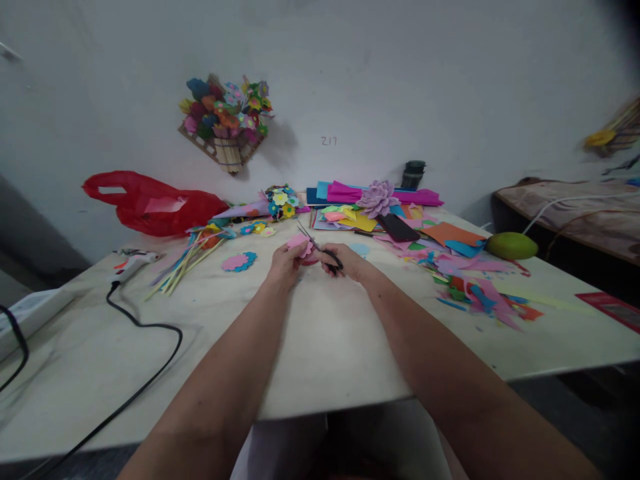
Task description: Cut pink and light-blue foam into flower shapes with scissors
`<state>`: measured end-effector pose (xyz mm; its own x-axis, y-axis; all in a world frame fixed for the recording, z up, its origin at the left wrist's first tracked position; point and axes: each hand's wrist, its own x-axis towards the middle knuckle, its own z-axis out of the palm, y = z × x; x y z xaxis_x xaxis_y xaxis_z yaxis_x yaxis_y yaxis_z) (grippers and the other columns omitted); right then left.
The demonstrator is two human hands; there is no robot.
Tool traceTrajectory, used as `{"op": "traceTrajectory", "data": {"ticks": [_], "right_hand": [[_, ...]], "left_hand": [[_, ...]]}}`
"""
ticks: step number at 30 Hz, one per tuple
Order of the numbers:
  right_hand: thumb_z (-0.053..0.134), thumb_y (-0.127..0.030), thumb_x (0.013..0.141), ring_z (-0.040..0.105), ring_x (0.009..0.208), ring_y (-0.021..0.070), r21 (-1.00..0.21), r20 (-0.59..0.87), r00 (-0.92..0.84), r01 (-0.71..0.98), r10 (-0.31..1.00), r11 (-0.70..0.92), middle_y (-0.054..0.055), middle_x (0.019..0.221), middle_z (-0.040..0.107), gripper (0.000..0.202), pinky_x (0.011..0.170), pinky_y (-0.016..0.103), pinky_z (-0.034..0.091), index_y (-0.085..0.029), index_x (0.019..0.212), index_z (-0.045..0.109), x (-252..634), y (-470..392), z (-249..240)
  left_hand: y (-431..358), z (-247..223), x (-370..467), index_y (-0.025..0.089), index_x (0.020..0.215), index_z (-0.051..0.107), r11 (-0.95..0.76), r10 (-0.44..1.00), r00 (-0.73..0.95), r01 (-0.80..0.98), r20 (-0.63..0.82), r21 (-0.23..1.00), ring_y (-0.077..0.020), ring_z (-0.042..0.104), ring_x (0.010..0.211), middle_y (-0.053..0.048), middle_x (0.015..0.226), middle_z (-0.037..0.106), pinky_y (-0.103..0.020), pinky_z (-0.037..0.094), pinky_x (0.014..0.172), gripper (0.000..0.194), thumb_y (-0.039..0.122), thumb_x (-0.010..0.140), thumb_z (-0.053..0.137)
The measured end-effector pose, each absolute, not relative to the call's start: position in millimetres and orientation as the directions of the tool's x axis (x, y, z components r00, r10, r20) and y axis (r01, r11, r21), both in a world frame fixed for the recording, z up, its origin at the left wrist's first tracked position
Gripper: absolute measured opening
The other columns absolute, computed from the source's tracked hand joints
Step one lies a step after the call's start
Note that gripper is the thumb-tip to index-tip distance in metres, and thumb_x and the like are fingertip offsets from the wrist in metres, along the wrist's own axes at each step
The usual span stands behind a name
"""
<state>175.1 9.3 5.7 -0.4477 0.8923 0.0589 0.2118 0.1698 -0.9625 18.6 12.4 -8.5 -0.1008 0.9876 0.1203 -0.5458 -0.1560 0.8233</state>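
Observation:
My left hand (286, 264) pinches a pink scalloped paper flower (301, 245) above the middle of the table. Close beside it, my right hand (345, 260) grips black-handled scissors (334, 259). Their thin blades point up and to the left, next to the edge of the pink flower; whether they touch the paper I cannot tell. Below the flower a darker pink bit shows between the hands, partly hidden by fingers. To the left on the table lie a pink and a blue scalloped cutout (240, 261), overlapping. A pale blue paper circle (359, 250) lies just beyond my right hand.
A white glue gun (134, 264) with a black cord lies at left, near thin coloured sticks (187, 267) and a red plastic bag (155, 210). Paper scraps (480, 287), a dark phone (399, 227) and a green mango-like fruit (512, 246) are at right. Coloured sheets (350, 220) lie behind.

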Motion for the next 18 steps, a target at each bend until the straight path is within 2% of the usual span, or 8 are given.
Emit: {"op": "traceTrajectory", "data": {"ticks": [9,18], "right_hand": [[0.061,-0.036,0.086,0.046,0.034,0.0056,-0.967,0.064,-0.45,0.192,0.891,0.166,-0.005,0.05,0.054,0.022,0.028,0.015,0.025,-0.016,0.078,0.055,175.1,11.6,2.6],[0.06,-0.033,0.087,0.044,0.033,0.0058,-0.969,0.039,-0.429,0.205,0.902,0.139,-0.005,0.048,0.053,0.02,0.028,0.016,0.024,-0.016,0.078,0.056,174.2,11.4,2.8]], "left_hand": [[11.5,-7.0,19.7,0.008,0.071,0.069,-0.137,0.99,-0.111,-0.566,0.089,0.813,-0.0119,0.063,0.06,-0.007,0.067,0.069,-0.021,0.051,0.058,0.018,0.011,0.057,0.081],[8.2,-3.4,19.6,0.009,0.073,0.066,-0.132,0.987,-0.148,-0.579,0.056,0.804,-0.0131,0.066,0.063,-0.005,0.069,0.069,-0.022,0.055,0.062,0.016,0.01,0.063,0.078]]}}
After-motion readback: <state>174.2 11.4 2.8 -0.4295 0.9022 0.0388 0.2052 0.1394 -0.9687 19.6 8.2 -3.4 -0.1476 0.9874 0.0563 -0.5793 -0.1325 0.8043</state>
